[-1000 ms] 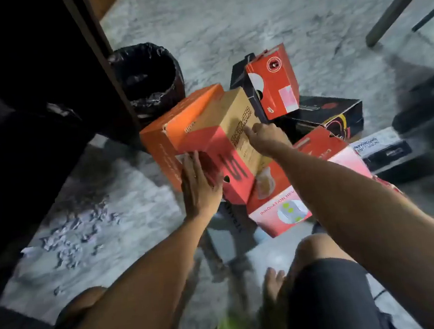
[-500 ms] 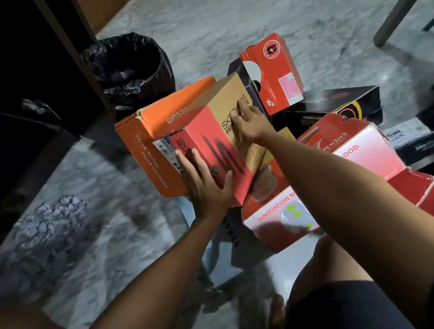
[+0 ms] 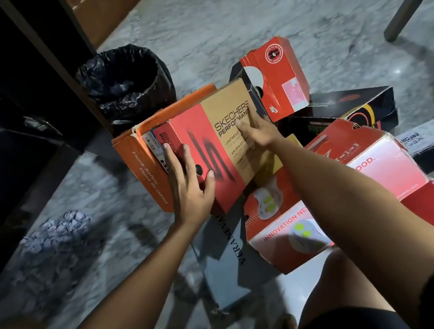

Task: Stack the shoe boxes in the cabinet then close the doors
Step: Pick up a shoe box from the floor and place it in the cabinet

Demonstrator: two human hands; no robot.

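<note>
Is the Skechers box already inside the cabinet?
No, the Skechers box is out over the floor, with both hands on it.

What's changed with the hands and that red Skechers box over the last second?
The left hand slid from the near end of the Skechers box round its near corner, thumb now on the top face. The right hand flattened onto the tan part of the lid. The box turned to show more of its top. The orange box beside it, the other boxes and the bin stayed put.
</note>
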